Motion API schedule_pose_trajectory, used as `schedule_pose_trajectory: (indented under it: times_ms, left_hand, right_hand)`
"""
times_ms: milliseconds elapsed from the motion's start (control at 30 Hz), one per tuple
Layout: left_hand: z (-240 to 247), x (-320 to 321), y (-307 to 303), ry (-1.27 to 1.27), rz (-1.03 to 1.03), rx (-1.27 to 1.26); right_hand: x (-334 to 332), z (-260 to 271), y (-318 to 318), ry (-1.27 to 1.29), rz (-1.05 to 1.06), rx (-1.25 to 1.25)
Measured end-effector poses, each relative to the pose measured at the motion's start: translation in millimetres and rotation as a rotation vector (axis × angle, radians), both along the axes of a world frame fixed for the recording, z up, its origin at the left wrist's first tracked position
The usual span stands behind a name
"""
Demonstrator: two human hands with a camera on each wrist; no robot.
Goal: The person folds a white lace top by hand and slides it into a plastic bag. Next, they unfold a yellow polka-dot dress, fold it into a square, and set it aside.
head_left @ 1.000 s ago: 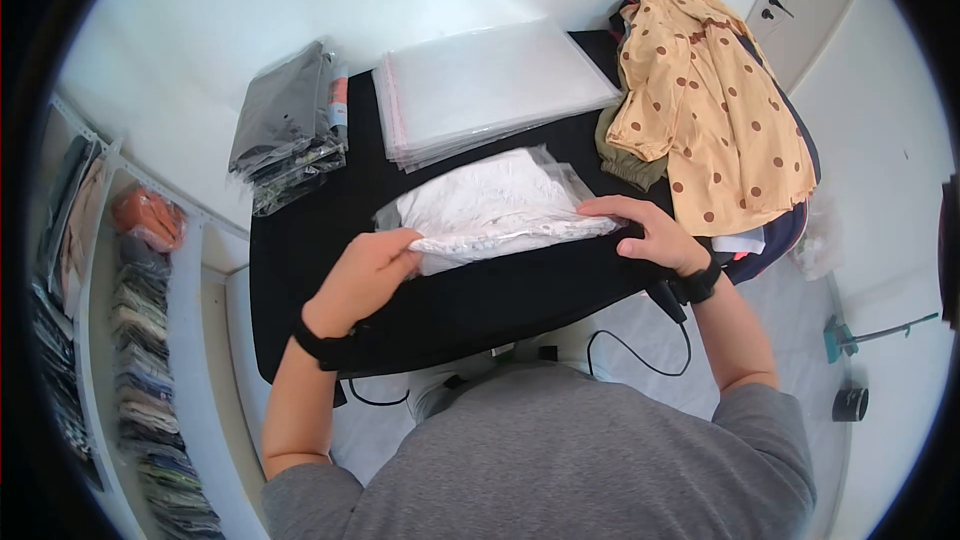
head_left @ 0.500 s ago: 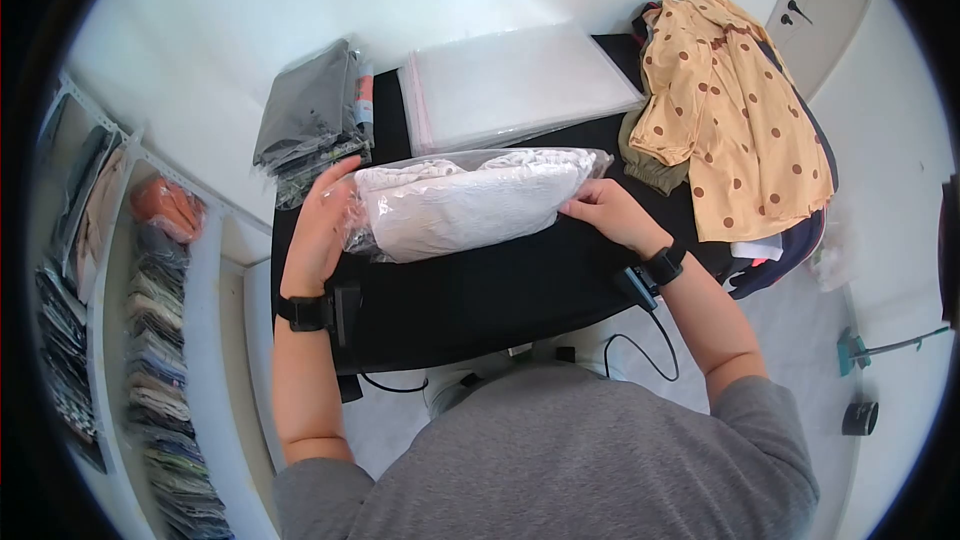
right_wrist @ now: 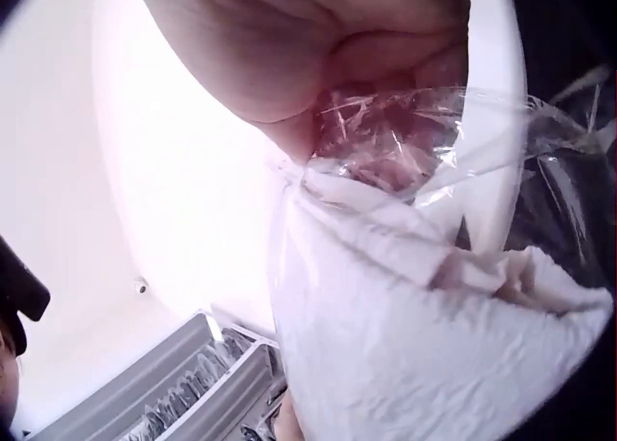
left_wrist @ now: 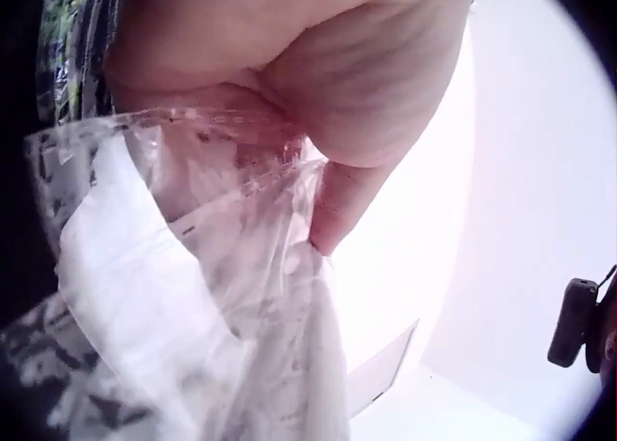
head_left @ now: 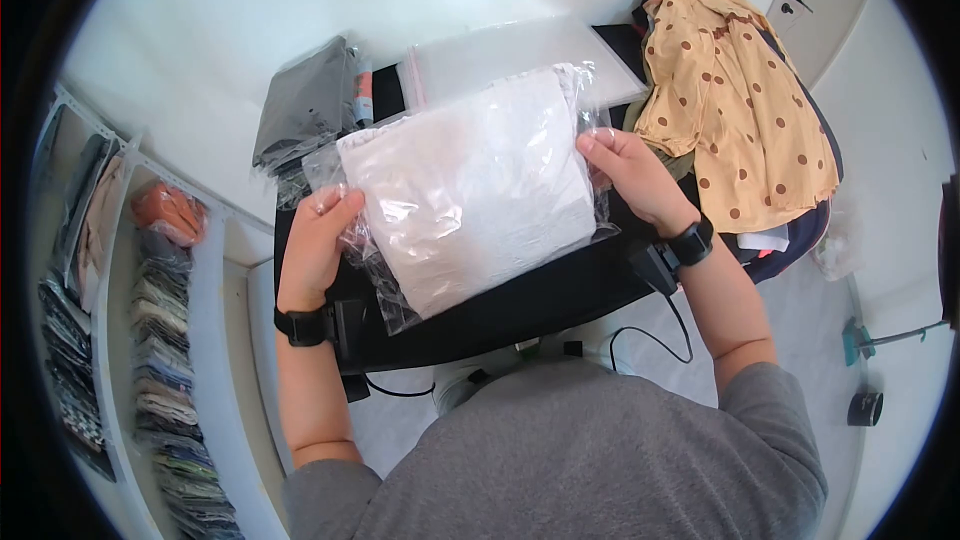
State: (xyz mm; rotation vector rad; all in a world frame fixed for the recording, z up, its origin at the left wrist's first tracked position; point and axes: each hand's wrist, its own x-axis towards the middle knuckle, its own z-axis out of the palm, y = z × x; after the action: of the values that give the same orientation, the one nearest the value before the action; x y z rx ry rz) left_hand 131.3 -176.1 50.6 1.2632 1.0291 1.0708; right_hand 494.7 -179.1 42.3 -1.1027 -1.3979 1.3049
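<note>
White cloth [head_left: 475, 190], clear bag [head_left: 396, 306]. At the right edge of the black table [head_left: 455, 332], a yellow garment [head_left: 735, 130] has brown dots; at the far left corner, grey clothing [head_left: 305, 105].

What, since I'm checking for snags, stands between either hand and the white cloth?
Only the clear bag around the white cloth; the left hand and right hand pinch it at opposite sides. Nothing else visible is in between.

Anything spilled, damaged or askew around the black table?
Nothing spilled or visibly damaged. The bagged white garment is held tilted, likely just handling. Slightly untidy: on the right, the polka-dot garment drapes loosely over other clothes, unlike the flat clear bags.
</note>
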Motion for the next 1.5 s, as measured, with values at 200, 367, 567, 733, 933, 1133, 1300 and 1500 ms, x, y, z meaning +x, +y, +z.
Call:
schedule_pose_trajectory:
  times_ms: [200,367,567,733,933,1133,1300,1500]
  left_hand:
    - [-79,-1,33,-0.054,0.053,-0.553]
    - [-90,1,21,0.011,0.092,-0.458]
    - [-88,7,24,0.132,0.098,-0.468]
    - [-93,7,25,0.187,0.117,-0.456]
    - [-90,9,25,0.189,0.119,-0.471]
    - [-96,6,28,0.180,0.118,-0.471]
    - [-96,6,27,0.159,0.132,-0.471]
    - [-94,9,26,0.238,0.146,-0.472]
  right_hand:
    - [18,-75,21,-0.029,-0.040,-0.528]
    - [33,-85,13,0.174,-0.001,-0.533]
    - [28,-87,22,0.040,-0.037,-0.567]
    - [28,-85,18,0.010,-0.122,-0.546]
    - [38,-70,55,-0.270,-0.336,-0.191]
    - [20,-65,105,-0.538,-0.238,-0.295]
    - [26,-75,130,-0.391,-0.219,-0.473]
    - [36,-92,127,-0.311,-0.326,-0.431]
